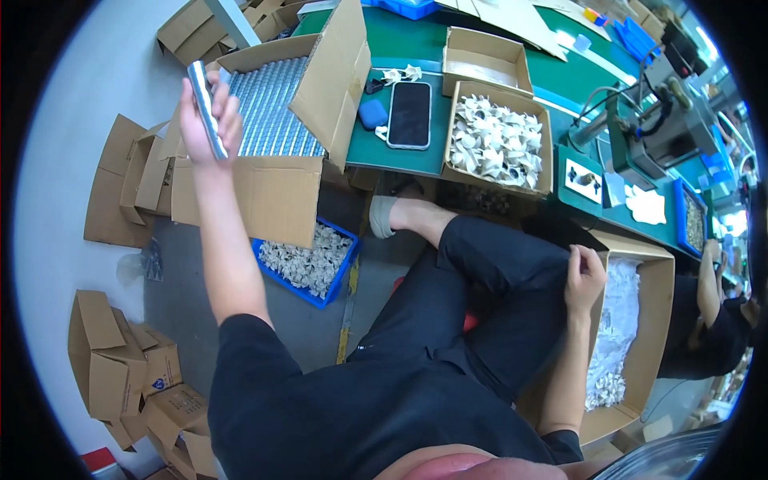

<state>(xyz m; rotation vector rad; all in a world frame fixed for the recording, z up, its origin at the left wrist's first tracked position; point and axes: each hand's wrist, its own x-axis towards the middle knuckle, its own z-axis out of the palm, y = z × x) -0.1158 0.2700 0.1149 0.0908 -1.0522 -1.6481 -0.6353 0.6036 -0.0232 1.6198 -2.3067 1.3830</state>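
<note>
Raised at the left, my left hand (pixel 210 120) is closed around a shiny silver bar (pixel 205 108), long and narrow, whose exact kind I cannot make out. Just behind that hand stands an open cardboard box (pixel 260 180) packed with rows of small silvery-blue pieces (pixel 276 104). My right hand (pixel 586 276) rests beside my knee, fingers curled together; whether anything is in them is hidden. Close to it is a cardboard carton (pixel 652 320) with a white liner and small white parts (pixel 608 390).
A shallow box (pixel 548 156) of white finned parts stands on the green bench, beside a phone (pixel 409 116) and a blue case (pixel 373 114). A bench machine (pixel 648 128) is at the right. Below lies a blue bin (pixel 326 299) of parts. Another person (pixel 708 320) sits far right.
</note>
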